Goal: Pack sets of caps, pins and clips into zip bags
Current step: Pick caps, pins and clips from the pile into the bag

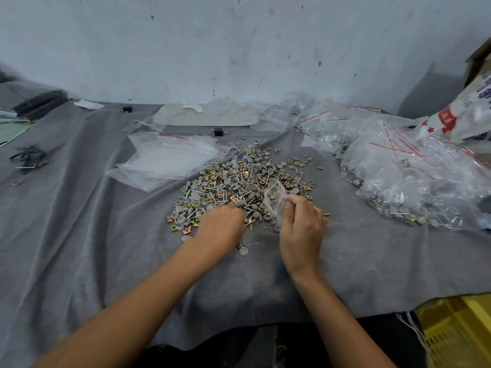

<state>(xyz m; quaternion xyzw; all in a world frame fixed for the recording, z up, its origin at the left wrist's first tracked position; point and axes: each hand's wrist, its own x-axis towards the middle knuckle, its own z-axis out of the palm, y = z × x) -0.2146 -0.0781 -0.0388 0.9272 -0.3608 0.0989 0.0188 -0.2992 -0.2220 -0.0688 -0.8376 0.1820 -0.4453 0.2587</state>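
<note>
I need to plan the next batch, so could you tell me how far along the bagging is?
Done: filled bags heaped on the right. In hand: right hand holds a small bag, left hand is at the loose pile. Left: that large pile and the empty bags.

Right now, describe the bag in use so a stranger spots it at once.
On the grey cloth, find the heap of caps, pins and clips in the middle. At its near right edge the right hand holds a small clear bag, the only one in a hand.
</note>
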